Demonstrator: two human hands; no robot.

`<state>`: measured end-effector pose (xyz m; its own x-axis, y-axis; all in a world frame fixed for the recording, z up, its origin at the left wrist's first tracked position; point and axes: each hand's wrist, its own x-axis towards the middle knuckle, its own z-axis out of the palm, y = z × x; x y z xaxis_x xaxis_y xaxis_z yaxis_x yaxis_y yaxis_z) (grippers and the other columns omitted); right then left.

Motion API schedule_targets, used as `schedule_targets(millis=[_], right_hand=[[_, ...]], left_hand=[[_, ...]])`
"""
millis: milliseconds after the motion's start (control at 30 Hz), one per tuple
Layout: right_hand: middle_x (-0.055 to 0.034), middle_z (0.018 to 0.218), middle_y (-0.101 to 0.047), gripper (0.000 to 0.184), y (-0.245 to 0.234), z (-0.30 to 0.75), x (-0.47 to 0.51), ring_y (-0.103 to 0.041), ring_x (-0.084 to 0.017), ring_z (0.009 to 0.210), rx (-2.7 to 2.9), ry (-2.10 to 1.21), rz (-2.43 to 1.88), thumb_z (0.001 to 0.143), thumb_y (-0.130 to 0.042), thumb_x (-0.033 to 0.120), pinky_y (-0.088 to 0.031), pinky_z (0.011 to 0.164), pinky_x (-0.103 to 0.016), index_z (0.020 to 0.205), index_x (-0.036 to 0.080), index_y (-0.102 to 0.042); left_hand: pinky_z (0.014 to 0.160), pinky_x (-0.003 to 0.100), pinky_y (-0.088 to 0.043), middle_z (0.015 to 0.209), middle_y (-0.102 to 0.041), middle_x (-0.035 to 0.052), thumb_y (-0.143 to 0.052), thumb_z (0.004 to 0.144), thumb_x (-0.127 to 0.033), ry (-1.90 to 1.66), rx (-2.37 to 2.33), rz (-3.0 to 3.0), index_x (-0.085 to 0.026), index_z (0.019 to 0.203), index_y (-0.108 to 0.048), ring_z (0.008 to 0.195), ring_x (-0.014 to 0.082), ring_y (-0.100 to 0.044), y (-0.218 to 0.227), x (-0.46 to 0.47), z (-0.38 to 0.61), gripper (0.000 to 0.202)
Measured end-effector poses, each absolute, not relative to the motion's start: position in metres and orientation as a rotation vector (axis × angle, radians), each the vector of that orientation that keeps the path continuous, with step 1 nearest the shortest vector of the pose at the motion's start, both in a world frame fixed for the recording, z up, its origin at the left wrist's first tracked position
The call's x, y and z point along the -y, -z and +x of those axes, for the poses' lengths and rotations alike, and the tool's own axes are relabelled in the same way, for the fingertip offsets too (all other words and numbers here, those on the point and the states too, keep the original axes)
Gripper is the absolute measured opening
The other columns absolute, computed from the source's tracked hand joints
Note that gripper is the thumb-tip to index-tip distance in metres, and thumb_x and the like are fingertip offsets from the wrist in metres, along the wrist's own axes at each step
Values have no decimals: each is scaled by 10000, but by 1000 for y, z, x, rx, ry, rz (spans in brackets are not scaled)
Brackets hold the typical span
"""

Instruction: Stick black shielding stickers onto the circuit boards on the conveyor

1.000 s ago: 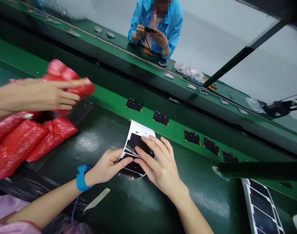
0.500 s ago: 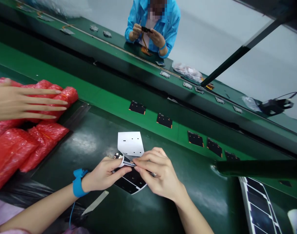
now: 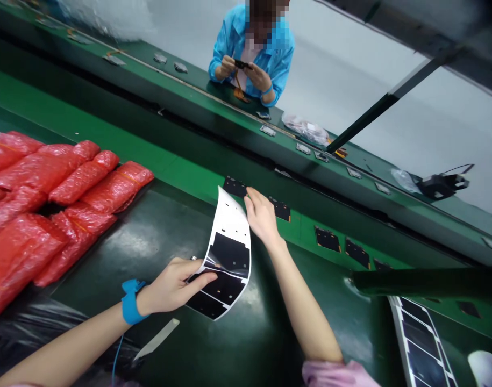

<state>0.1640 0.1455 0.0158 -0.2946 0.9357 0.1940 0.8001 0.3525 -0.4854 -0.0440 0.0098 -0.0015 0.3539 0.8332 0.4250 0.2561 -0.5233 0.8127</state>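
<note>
My left hand (image 3: 175, 285) pinches a curved white sheet with black rectangular stickers (image 3: 229, 250) between thumb and fingers. The sheet's far end is lifted, bare white and dotted with small dark marks. My right hand (image 3: 263, 217) is stretched forward to the green strip, fingers apart and bent, with no object visible in it. Its fingertips are at the right edge of a thin black panel (image 3: 234, 186); whether they touch it I cannot tell. Another black panel (image 3: 281, 209) with orange corners lies just right of that hand.
Red bubble-wrapped bundles (image 3: 84, 183) are piled on the left. More black panels (image 3: 327, 238) line the green strip. A dark green bar (image 3: 411, 282) crosses at right above another sticker sheet (image 3: 423, 344). Across the bench, a person in blue (image 3: 251, 59) handles a small dark part.
My right hand has left the sheet and moved up to the black panels. The sheet's far end has risen and uncurled. Another hand over the red bundles has gone from view.
</note>
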Motion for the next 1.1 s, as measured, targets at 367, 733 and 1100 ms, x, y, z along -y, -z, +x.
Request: schedule_targets(millis=[367, 733, 1100], right_hand=[[-112, 1603, -265, 600, 29, 183, -212, -230, -333, 1463, 2470, -466, -1861, 984, -509, 495, -101, 1174, -616, 1494, 213, -367], [-58, 1639, -167, 477, 29, 219, -201, 12, -302, 1507, 2529, -156, -1935, 1037, -273, 304, -37, 1172, -616, 1487, 240, -417], [-177, 1511, -417, 452, 3, 222, -167, -276, -392, 1434, 2401, 35, -1658, 1035, -284, 313, -221, 1077, -704, 1304, 172, -619]], left_hand=[[441, 125, -314, 544, -481, -86, -571, 914, -163, -1212, -990, 1836, -155, 784, -657, 451, 32, -360, -3, -14, -50, 157], [575, 147, -508, 760, -734, -12, -593, 897, -306, -1201, -1177, 1449, -169, 917, -709, 649, 120, -650, 3, -16, -54, 181], [672, 218, -523, 833, -737, 33, -562, 905, -409, -1110, -1215, 1407, -142, 930, -701, 752, 173, -667, 7, -20, -48, 302]])
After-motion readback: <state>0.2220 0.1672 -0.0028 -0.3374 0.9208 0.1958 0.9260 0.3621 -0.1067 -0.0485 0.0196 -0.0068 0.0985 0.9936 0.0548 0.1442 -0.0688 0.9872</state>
